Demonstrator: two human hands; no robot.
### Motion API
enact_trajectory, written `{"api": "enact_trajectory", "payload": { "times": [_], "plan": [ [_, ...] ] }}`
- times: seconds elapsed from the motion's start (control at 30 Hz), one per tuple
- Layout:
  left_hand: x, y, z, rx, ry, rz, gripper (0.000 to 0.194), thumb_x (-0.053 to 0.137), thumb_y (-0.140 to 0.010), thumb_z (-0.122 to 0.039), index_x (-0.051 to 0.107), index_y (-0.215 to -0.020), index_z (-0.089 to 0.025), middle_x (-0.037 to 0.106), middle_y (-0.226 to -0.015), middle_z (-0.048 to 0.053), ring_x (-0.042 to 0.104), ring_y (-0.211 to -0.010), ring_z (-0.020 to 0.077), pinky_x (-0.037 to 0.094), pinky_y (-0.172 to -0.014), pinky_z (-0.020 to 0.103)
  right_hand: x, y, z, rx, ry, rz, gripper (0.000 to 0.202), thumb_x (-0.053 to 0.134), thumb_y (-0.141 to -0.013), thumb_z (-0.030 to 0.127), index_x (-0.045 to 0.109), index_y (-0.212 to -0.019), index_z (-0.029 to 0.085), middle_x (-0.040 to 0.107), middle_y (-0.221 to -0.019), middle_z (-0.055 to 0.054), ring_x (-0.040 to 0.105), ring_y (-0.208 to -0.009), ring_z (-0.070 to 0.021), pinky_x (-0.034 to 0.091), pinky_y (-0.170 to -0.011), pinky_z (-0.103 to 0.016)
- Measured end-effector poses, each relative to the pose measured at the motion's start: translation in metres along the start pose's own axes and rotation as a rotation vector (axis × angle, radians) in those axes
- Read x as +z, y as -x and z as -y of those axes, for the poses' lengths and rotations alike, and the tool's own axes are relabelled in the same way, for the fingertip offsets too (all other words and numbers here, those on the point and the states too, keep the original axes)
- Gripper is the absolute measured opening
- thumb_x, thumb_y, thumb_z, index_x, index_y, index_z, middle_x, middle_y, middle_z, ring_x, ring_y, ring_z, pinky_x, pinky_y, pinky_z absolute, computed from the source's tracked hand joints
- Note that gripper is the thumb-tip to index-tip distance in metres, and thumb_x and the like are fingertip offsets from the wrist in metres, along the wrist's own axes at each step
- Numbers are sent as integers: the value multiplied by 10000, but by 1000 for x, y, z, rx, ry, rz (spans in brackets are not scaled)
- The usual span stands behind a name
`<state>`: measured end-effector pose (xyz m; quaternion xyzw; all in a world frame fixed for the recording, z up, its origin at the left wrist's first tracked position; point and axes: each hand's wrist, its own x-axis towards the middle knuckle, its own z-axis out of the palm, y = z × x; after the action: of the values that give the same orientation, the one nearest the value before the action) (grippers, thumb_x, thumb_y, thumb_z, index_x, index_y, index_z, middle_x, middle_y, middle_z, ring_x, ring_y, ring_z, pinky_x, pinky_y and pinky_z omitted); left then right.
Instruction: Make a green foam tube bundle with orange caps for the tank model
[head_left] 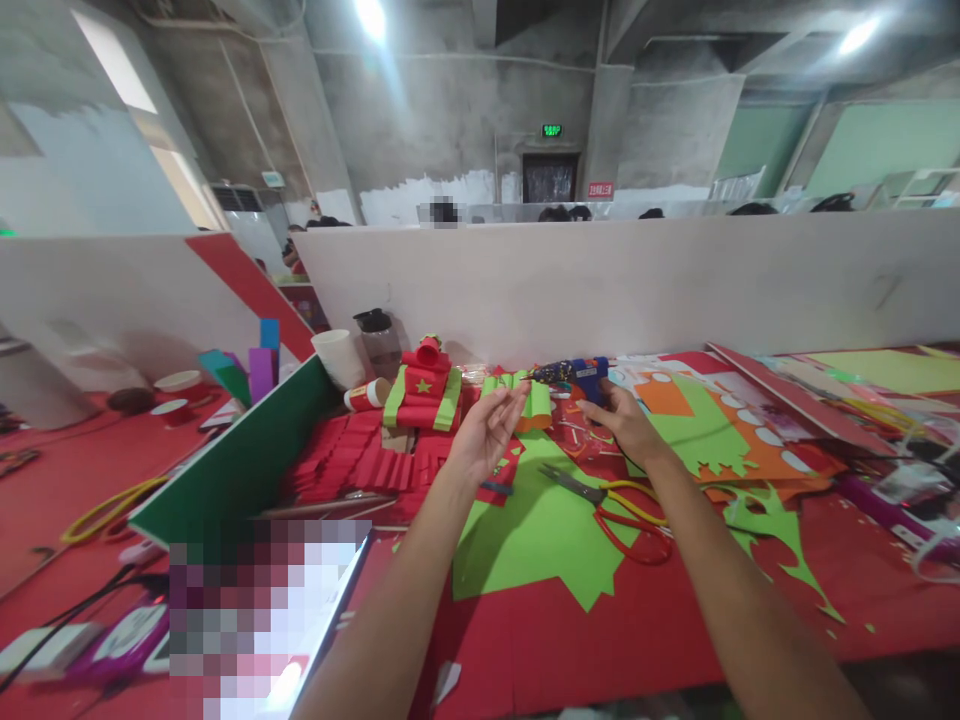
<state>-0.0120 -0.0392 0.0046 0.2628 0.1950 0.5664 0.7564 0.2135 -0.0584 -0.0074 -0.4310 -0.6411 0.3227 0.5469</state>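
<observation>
A blue hot glue gun [589, 372] is held in my right hand [626, 425], its dark, speckled front end pointing left. My left hand [489, 432] is turned partly palm up by the nozzle, with fingers curled together at the tip; whatever they pinch is too small to make out. Just behind the fingers lies a rolled green and orange paper piece [538, 405]. Below my hands is a large sheet of green paper [517, 545]. Scissors [600, 492] with yellow and red handles rest on it, blades partly apart.
A red paper model with a star [424, 387] stands left of my hands, behind folded red paper strips [352, 460]. A green board [240, 450], a white cup [339, 358] and a lit screen [330, 600] are farther left. Orange sheets [795, 462] and green scraps [776, 535] lie right.
</observation>
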Motion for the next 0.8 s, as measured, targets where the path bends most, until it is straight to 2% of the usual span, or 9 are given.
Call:
{"api": "enact_trajectory", "payload": {
  "times": [0.13,0.3,0.53,0.8],
  "plan": [
    [0,-2,0,1,5,-32,26,611,-846,-75,629,-863,-84,725,-1069,163,639,-1151,212,564,-923,197,2,0,0,28,-44,-1,331,708,-779,439,613,-1001,212,657,-850,-25,551,-687,-160,459,-631,-289],
    [-5,-7,-1,32,33,-79,27,613,-844,-70,627,-844,-93,733,-1049,145,649,-1136,207,573,-909,196,1,-1,2,32,27,-27,306,713,-764,449,605,-917,207,592,-699,5,499,-602,-143,438,-570,-275],
    [-6,-7,-4,73,49,-106,60,600,-851,-58,646,-847,-96,744,-1018,122,661,-1114,192,578,-886,179,-2,-3,-4,1,61,-25,299,697,-788,428,623,-980,211,633,-762,-9,514,-627,-150,432,-589,-279],
    [-8,-7,-13,136,31,-95,84,600,-844,-61,669,-891,-72,745,-1027,123,674,-1085,169,560,-913,168,-9,-4,-5,-46,155,-36,341,720,-772,403,670,-1046,205,699,-983,-59,606,-844,-226,493,-766,-365]
  ]
}}
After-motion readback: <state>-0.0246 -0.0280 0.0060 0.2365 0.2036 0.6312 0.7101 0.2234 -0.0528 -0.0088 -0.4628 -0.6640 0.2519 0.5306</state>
